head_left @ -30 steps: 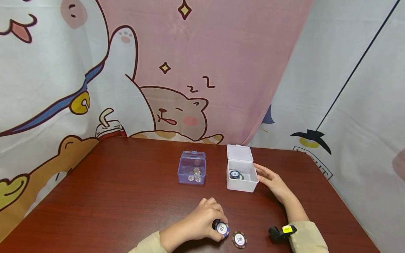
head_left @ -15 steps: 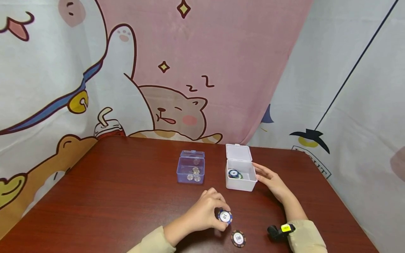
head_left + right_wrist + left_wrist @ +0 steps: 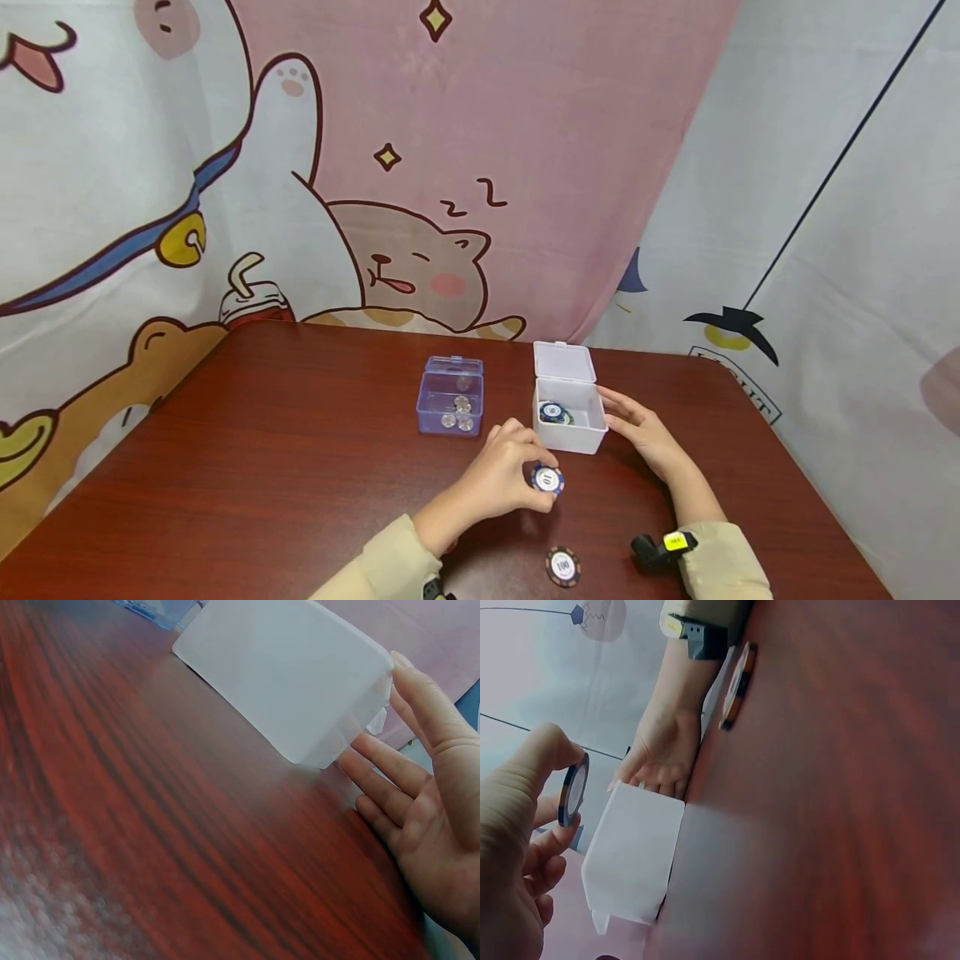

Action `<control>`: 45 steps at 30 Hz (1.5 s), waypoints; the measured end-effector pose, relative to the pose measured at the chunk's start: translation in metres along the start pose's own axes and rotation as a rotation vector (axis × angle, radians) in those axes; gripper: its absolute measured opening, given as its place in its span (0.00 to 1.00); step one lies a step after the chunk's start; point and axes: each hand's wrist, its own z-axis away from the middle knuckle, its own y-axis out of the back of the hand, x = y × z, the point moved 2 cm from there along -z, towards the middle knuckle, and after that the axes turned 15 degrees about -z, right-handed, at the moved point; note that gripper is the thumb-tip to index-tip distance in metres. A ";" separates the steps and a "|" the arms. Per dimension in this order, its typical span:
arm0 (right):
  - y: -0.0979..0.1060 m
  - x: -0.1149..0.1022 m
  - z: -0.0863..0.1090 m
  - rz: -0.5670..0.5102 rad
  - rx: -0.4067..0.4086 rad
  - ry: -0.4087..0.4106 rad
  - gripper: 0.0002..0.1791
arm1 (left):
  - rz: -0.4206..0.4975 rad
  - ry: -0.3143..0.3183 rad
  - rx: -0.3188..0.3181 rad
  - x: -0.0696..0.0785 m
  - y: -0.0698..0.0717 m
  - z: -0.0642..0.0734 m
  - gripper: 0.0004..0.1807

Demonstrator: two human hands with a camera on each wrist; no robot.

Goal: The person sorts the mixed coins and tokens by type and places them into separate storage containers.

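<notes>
Between thumb and fingers, my left hand pinches a blue-edged poker chip marked 10, held above the table in front of the white box. In the left wrist view that chip appears nearly edge-on. The white box has its lid up and contains several chips at its left side. My right hand rests against the box's right side, thumb at the near corner, fingers extended along the wall. A dark-edged poker chip marked 100 lies flat on the table near the front.
Left of the white box stands a translucent blue box, lid raised, with several clear gem-like pieces inside. All of it sits on a reddish-brown wooden table. A printed curtain hangs behind the far edge.
My left hand has lifted the 10 chip from beside the 100 chip and carried it forward toward the white box. The right hand stays at the box.
</notes>
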 end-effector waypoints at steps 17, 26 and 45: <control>0.001 0.001 -0.001 -0.002 -0.022 0.015 0.29 | -0.078 0.105 0.051 -0.011 -0.008 -0.036 0.18; 0.002 0.000 -0.001 -0.008 -0.028 0.023 0.29 | -0.099 0.165 0.071 -0.019 -0.015 -0.053 0.18; 0.001 -0.002 0.000 -0.004 -0.027 0.017 0.29 | -0.155 0.294 0.018 -0.031 -0.036 -0.076 0.20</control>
